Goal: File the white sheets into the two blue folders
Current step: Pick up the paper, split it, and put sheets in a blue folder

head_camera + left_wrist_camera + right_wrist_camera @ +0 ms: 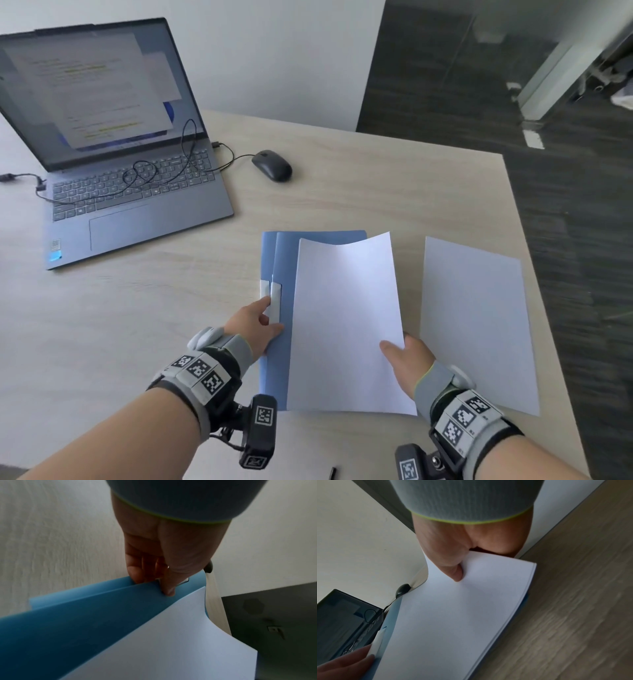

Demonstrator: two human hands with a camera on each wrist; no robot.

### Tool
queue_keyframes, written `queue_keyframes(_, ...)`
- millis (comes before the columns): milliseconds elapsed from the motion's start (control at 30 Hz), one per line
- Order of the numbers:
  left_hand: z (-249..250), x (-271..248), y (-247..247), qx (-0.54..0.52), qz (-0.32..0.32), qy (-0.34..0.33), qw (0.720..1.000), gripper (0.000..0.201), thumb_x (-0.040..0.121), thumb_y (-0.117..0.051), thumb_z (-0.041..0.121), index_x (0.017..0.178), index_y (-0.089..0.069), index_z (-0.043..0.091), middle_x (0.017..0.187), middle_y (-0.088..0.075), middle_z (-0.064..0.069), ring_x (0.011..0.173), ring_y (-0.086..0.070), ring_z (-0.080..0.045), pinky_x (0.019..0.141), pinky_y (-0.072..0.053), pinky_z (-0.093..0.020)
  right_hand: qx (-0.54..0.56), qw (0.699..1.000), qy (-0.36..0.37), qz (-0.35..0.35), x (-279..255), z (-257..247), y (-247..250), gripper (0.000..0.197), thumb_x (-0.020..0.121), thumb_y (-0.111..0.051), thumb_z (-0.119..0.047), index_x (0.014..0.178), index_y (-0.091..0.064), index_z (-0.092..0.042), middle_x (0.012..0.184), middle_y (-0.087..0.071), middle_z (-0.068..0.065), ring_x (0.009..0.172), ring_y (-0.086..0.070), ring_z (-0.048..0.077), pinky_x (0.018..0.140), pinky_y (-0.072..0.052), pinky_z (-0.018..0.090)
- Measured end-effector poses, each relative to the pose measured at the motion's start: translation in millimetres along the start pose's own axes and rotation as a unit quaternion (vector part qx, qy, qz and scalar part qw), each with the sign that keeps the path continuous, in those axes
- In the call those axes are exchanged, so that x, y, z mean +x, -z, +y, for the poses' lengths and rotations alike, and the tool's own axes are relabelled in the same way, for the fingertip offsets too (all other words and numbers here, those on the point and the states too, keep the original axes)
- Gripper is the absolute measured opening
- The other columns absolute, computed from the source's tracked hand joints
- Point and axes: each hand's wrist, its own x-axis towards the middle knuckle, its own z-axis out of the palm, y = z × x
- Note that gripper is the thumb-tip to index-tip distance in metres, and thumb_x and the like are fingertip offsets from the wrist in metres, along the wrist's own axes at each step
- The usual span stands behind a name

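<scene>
Nearest, the right hand [409, 363] pinches the white sheets [344, 325] at their right edge, thumb on top and the other fingers underneath, out of sight. In the right wrist view the edge shows several thin leaves stacked, so this is a small sheaf, light and limp; its far end already sags and curls over the blue folders [286, 260]. Held at one edge only it will likely droop, so a second hold or a flat slide along the folder would keep it straight.

Just left, the left hand [255, 325] has its grip on the folders' left edge beside the white spine labels [270, 301]: in the left wrist view the thumb lies on the cover and the fingers curl in under it. The folders lie overlapped on the tabletop [342, 192], thin and somewhat stiff, probably slick plastic.

To the right, a second stack of paper [476, 325] lies flat, apart from the held one. Farther off sit a mouse [272, 165] and an open laptop [113, 164].
</scene>
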Motion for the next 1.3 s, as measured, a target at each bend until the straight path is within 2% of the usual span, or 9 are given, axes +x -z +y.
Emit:
queue_keyframes(167,-3,4,26,0.034,-0.019,-0.020,0.999,0.062,0.088,-0.063,0.014,0.144,-0.043,0.031,0.080,-0.054,-0.005,0.070,-0.060,-0.025,0.069,-0.059,-0.040,0.004,1.000,-0.002,-0.017,-3,-7,-8,0.016,0.094,-0.053,-0.023,0.104,-0.065,-0.021,0.095,-0.070,-0.003,0.092,-0.065,0.025,0.084,-0.047,0.031)
queue_keyframes(300,-2,9,51,0.123,-0.009,-0.028,0.992,0.058,0.091,-0.053,0.011,0.141,-0.045,0.041,0.082,-0.064,0.000,0.062,-0.058,-0.021,0.054,-0.047,-0.027,0.010,1.000,-0.002,-0.024,-3,-11,-16,0.019,0.094,-0.052,-0.023,0.108,-0.065,-0.022,0.099,-0.071,-0.001,0.096,-0.066,0.027,0.086,-0.048,0.032)
queue_keyframes(400,-3,14,71,0.136,0.041,-0.024,0.989,0.050,0.095,-0.051,0.013,0.138,-0.051,0.038,0.111,-0.067,-0.001,0.061,-0.056,-0.015,0.051,-0.040,-0.023,0.012,1.000,-0.005,-0.018,-2,-12,-16,0.017,0.094,-0.053,-0.022,0.107,-0.064,-0.022,0.098,-0.070,-0.003,0.096,-0.064,0.027,0.087,-0.046,0.031)
queue_keyframes(500,-8,20,87,0.034,0.124,-0.033,0.991,0.038,0.095,-0.053,0.014,0.128,-0.062,0.030,0.111,-0.067,0.000,0.061,-0.057,-0.019,0.053,-0.046,-0.026,0.018,1.000,-0.008,-0.016,-2,-12,-16,0.013,0.095,-0.053,-0.022,0.102,-0.063,-0.025,0.096,-0.069,-0.003,0.094,-0.063,0.027,0.086,-0.046,0.031)
queue_keyframes(600,-7,19,99,-0.096,0.185,-0.026,0.978,0.038,0.090,-0.057,0.013,0.123,-0.062,0.030,0.118,-0.065,0.004,0.080,-0.064,-0.020,0.073,-0.059,-0.041,0.030,0.999,-0.010,-0.014,-2,-12,-18,0.011,0.095,-0.053,-0.021,0.100,-0.062,-0.025,0.094,-0.068,-0.002,0.093,-0.062,0.027,0.087,-0.047,0.033)
queue_keyframes(700,-2,7,89,-0.031,0.193,-0.063,0.979,0.038,0.087,-0.062,0.016,0.123,-0.061,0.027,0.123,-0.055,0.005,0.098,-0.061,-0.017,0.071,-0.052,-0.031,0.050,0.998,-0.013,-0.022,-2,-9,-18,0.015,0.095,-0.054,-0.023,0.103,-0.066,-0.022,0.099,-0.071,0.000,0.098,-0.065,0.028,0.094,-0.050,0.039)
queue_keyframes(900,-17,-33,27,0.130,0.042,-0.205,0.969,0.044,0.070,-0.057,0.036,0.110,-0.072,0.024,0.116,-0.061,0.009,0.107,-0.062,-0.017,0.097,-0.046,-0.032,0.157,0.987,-0.029,0.022,-4,-5,-4,0.011,0.093,-0.060,-0.023,0.090,-0.070,-0.024,0.095,-0.074,0.006,0.092,-0.069,0.033,0.091,-0.054,0.052)
queue_keyframes(1066,-20,-42,-9,0.284,-0.033,-0.204,0.936,0.089,0.065,-0.047,0.060,0.149,-0.034,0.034,0.161,-0.026,0.008,0.149,-0.021,-0.016,0.119,-0.023,-0.034,0.249,0.962,-0.040,0.106,2,5,23,0.019,0.087,-0.065,-0.024,0.103,-0.072,-0.018,0.104,-0.074,0.010,0.097,-0.068,0.036,0.093,-0.052,0.059)
queue_keyframes(1300,-18,-41,-28,0.446,-0.046,-0.163,0.879,0.129,0.050,-0.069,0.072,0.150,0.007,0.045,0.164,0.020,0.003,0.150,0.019,-0.025,0.121,-0.003,-0.046,0.300,0.941,-0.065,0.139,9,9,42,0.019,0.089,-0.067,-0.021,0.107,-0.067,-0.019,0.104,-0.068,0.006,0.105,-0.062,0.032,0.099,-0.049,0.050)
